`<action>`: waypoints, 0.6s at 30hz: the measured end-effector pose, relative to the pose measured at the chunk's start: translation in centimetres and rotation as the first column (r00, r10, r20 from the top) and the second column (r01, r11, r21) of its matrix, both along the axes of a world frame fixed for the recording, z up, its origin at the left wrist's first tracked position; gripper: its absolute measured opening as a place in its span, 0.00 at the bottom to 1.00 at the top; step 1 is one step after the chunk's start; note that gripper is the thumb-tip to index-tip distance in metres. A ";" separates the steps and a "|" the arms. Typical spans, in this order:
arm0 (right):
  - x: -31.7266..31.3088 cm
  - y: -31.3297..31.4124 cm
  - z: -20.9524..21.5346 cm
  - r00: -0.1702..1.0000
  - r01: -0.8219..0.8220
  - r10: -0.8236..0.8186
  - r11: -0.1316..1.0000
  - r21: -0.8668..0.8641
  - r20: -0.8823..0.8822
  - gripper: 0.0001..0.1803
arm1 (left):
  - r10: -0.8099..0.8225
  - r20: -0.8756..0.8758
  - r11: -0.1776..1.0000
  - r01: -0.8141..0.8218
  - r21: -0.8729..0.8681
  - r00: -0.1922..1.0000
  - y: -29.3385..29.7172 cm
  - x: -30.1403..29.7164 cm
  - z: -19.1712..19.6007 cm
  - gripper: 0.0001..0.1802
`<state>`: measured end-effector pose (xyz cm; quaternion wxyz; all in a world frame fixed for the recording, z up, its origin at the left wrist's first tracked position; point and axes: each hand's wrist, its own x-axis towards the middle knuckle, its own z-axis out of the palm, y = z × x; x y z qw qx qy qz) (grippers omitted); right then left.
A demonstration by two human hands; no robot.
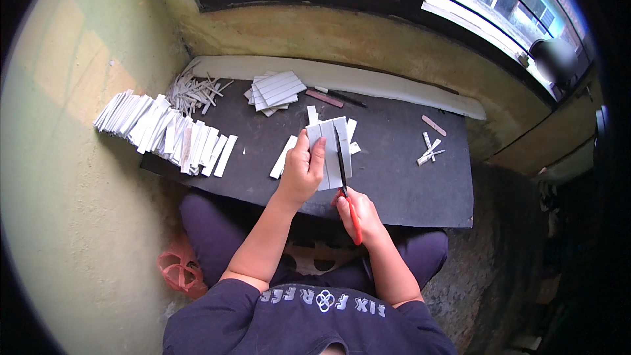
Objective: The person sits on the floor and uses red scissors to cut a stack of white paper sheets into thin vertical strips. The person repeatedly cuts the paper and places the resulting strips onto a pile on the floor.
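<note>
My left hand (305, 167) grips a white lined sheet (325, 169), its thumb lying on top. With my right hand (366, 212) I hold scissors with red handles (355, 217) and dark blades (341, 158). The blades run lengthwise along the sheet near its right side, next to one of its drawn lines. Some cut white strips (282, 158) lie on the dark table under and beside the sheet. How far the cut reaches is hard to make out.
The low table (401, 187) bears a long row of white strips (164, 133), thin offcuts (190, 92), stacked lined sheets (277, 91), a dark pen (342, 96) and a few scraps (428, 150) at right. A red plastic bag (180, 265) sits by my left knee. Walls close in behind and left.
</note>
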<state>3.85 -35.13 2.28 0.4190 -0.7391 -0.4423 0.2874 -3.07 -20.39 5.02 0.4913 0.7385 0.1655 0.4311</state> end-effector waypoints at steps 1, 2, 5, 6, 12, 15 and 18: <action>0.0 0.1 -0.1 1.000 0.004 -0.004 1.000 -0.003 0.005 0.21 | 0.000 0.009 1.000 0.001 -0.007 1.000 0.1 0.0 -0.2 0.11; -0.1 0.1 -0.1 1.000 0.007 -0.007 1.000 0.000 0.016 0.21 | 0.002 0.018 1.000 -0.002 -0.011 1.000 0.2 0.1 -0.5 0.11; -0.2 0.2 -0.3 0.999 0.023 -0.024 1.000 0.014 0.039 0.21 | 0.006 0.033 1.000 -0.005 -0.025 0.999 0.3 0.1 -1.0 0.11; -0.2 0.3 -0.4 0.999 0.032 -0.032 0.999 0.021 0.039 0.21 | 0.004 0.030 1.000 -0.003 -0.030 1.000 0.3 0.1 -1.1 0.11; -0.4 0.6 -0.6 0.997 0.069 -0.071 0.994 0.088 0.021 0.23 | -0.001 0.033 0.998 0.003 -0.064 0.999 0.3 0.1 -1.3 0.11; -0.5 0.7 -0.8 0.996 0.080 -0.084 0.990 0.112 0.025 0.24 | 0.006 0.025 0.998 -0.005 -0.059 1.000 0.2 0.0 -1.0 0.10; -0.5 0.9 -1.0 0.996 0.085 -0.088 0.989 0.120 0.018 0.24 | 0.001 0.031 0.998 0.001 -0.060 1.000 0.4 0.0 -1.1 0.10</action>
